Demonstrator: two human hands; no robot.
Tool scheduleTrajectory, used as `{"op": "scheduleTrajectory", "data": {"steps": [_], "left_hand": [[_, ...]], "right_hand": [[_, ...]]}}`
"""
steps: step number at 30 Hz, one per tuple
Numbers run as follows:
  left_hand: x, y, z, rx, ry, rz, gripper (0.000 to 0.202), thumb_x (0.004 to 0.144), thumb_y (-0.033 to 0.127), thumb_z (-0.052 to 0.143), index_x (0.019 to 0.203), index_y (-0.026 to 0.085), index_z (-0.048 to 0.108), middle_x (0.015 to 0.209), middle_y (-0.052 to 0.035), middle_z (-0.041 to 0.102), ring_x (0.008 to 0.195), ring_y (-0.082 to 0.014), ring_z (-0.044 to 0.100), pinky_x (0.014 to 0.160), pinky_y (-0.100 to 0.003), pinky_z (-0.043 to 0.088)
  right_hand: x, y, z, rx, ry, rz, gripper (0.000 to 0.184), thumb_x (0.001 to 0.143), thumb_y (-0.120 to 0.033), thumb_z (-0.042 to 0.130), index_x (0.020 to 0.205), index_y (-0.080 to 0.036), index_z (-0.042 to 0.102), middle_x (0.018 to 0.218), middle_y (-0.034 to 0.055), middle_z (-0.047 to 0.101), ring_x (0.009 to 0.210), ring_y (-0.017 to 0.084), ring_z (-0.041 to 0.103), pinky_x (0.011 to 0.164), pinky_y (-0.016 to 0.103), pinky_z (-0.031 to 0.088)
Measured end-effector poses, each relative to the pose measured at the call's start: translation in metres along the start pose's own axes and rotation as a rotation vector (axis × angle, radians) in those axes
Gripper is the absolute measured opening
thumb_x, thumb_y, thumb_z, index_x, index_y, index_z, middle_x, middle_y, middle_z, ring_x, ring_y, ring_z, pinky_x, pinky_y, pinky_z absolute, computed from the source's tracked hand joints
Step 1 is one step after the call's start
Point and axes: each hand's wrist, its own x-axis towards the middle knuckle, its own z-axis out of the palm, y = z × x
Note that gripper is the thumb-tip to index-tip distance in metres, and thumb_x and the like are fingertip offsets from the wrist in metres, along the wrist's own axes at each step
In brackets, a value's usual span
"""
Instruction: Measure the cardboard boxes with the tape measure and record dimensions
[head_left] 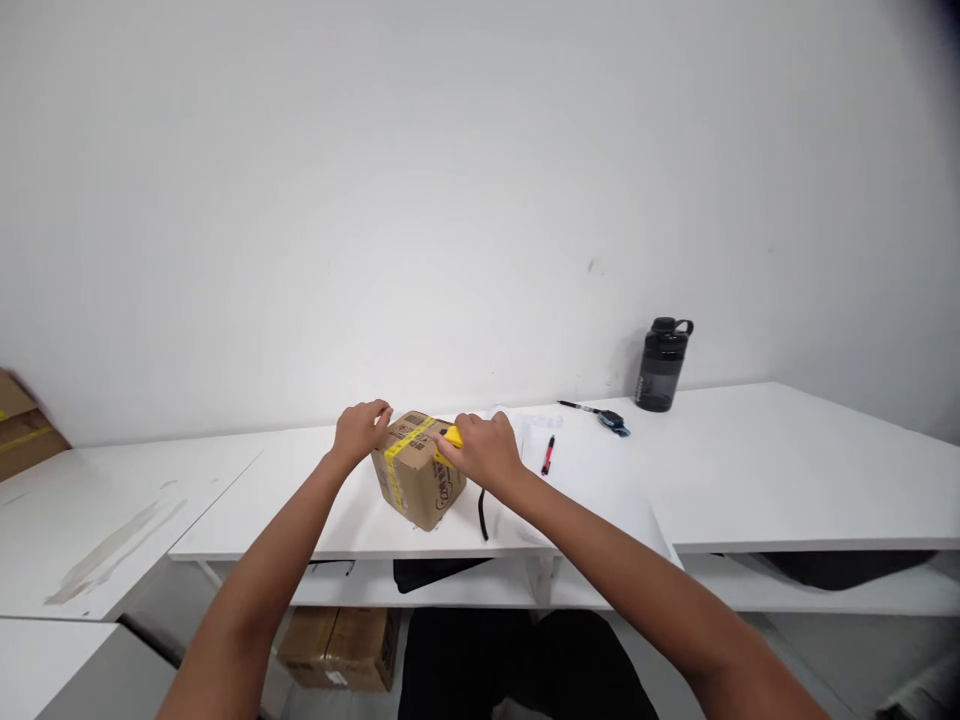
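Note:
A small brown cardboard box (415, 482) with a strip of yellow tape across its top sits on the white table (750, 470) in front of me. My left hand (360, 427) rests on the box's far left top corner, fingers curled over the edge. My right hand (484, 449) is closed around a yellow tool (452, 436), apparently a box cutter, whose tip lies on the box's top right edge by the tape. A thin black strap (483, 514) hangs below my right wrist.
A red pen (547, 455) lies right of the box. Further back are a black pen (577, 406), a small blue object (614, 423) and a dark water bottle (661, 364). Cardboard boxes sit at far left (22, 425) and under the table (341, 648).

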Motion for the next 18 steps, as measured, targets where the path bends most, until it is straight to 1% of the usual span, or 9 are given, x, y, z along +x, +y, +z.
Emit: {"op": "scheduleTrajectory", "data": {"steps": [3,4,6,7,9,11,14,16,18], "left_hand": [[-0.015,0.035,-0.014,-0.179,-0.055,0.054,0.033,0.094,0.044,0.041,0.091,0.024,0.068,0.089,-0.0033,0.072,0.083,-0.0219,0.062,0.069,-0.032,0.043],[-0.020,0.047,-0.019,-0.264,-0.095,0.039,0.037,0.094,0.047,0.039,0.092,0.024,0.068,0.089,-0.0029,0.072,0.084,-0.0214,0.061,0.070,-0.031,0.043],[-0.028,0.067,-0.031,-0.516,-0.222,-0.056,0.045,0.095,0.055,0.032,0.097,0.025,0.066,0.089,-0.0017,0.070,0.081,-0.0192,0.062,0.070,-0.030,0.045],[-0.030,0.074,-0.036,-0.645,-0.287,-0.117,0.047,0.093,0.059,0.033,0.099,0.024,0.065,0.087,-0.0014,0.069,0.077,-0.0180,0.062,0.068,-0.029,0.046],[-0.029,0.083,-0.045,-0.846,-0.402,-0.219,0.048,0.088,0.065,0.042,0.096,0.022,0.062,0.081,-0.0012,0.067,0.068,-0.0157,0.059,0.064,-0.028,0.046],[-0.023,0.085,-0.050,-0.947,-0.518,-0.265,0.048,0.081,0.066,0.053,0.086,0.019,0.060,0.074,-0.0011,0.064,0.062,-0.0137,0.055,0.059,-0.026,0.044],[-0.009,0.076,-0.051,-0.999,-0.640,-0.291,0.046,0.073,0.063,0.064,0.070,0.018,0.056,0.063,0.0001,0.057,0.056,-0.0118,0.049,0.055,-0.024,0.040],[0.002,0.063,-0.047,-1.011,-0.625,-0.355,0.045,0.069,0.059,0.070,0.064,0.018,0.053,0.058,0.0010,0.053,0.054,-0.0113,0.047,0.054,-0.025,0.040],[0.012,0.043,-0.039,-0.989,-0.530,-0.446,0.044,0.068,0.057,0.071,0.064,0.017,0.053,0.059,0.0002,0.053,0.055,-0.0123,0.049,0.056,-0.026,0.041]], "right_hand": [[0.008,0.001,0.002,-0.024,0.110,-0.034,0.048,0.092,-0.058,0.041,0.078,-0.018,0.062,0.074,0.0096,0.066,0.064,0.019,0.055,0.069,0.034,0.027],[0.008,0.002,0.002,-0.015,0.172,-0.058,0.047,0.092,-0.058,0.041,0.077,-0.018,0.062,0.072,0.0078,0.066,0.063,0.018,0.055,0.067,0.033,0.027],[0.006,0.004,0.001,0.016,0.329,-0.123,0.047,0.093,-0.057,0.041,0.079,-0.017,0.062,0.070,0.0051,0.067,0.061,0.016,0.055,0.065,0.031,0.026],[0.004,0.004,-0.001,0.024,0.409,-0.158,0.046,0.093,-0.056,0.042,0.079,-0.017,0.063,0.069,0.0043,0.067,0.060,0.015,0.055,0.065,0.031,0.026],[0.001,0.003,-0.007,0.011,0.533,-0.213,0.044,0.093,-0.054,0.044,0.079,-0.017,0.063,0.066,0.0030,0.066,0.059,0.014,0.054,0.065,0.032,0.025],[0.000,0.002,-0.014,-0.030,0.590,-0.233,0.042,0.093,-0.051,0.046,0.075,-0.017,0.063,0.062,0.0018,0.064,0.057,0.013,0.052,0.066,0.033,0.024],[0.001,0.002,-0.022,-0.106,0.586,-0.233,0.043,0.092,-0.049,0.048,0.066,-0.018,0.062,0.054,0.0001,0.060,0.055,0.012,0.047,0.067,0.034,0.021],[0.001,0.006,-0.026,-0.156,0.548,-0.234,0.045,0.092,-0.049,0.048,0.062,-0.018,0.061,0.052,0.0000,0.058,0.054,0.012,0.045,0.066,0.034,0.019],[0.000,0.013,-0.028,-0.199,0.494,-0.215,0.047,0.091,-0.050,0.048,0.060,-0.017,0.060,0.052,0.0008,0.058,0.054,0.012,0.044,0.066,0.034,0.017]]}}
